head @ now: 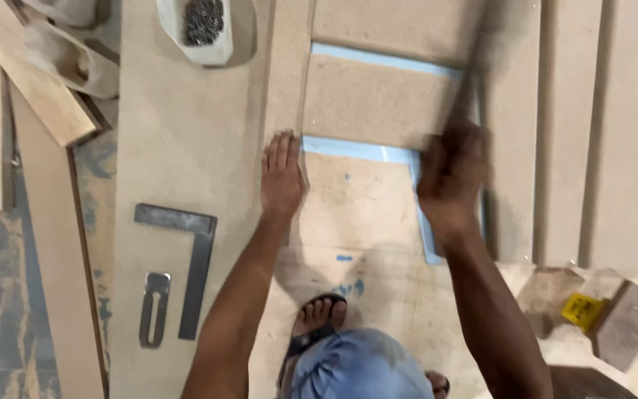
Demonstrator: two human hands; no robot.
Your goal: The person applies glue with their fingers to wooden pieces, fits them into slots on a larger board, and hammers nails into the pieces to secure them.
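The right hand [450, 177] is smeared by motion blur, so its fingers cannot be told apart, nor whether it grips the dark blurred streak [474, 89] rising above it. Left of that hand, the white container [195, 33] of small dark pieces is cut by the top edge, its contents too small to tell, and the pale cloth [68, 44] further left runs out of view too. Below the hand, the sandalled foot [317, 321] is partly hidden by blue fabric [359, 366].
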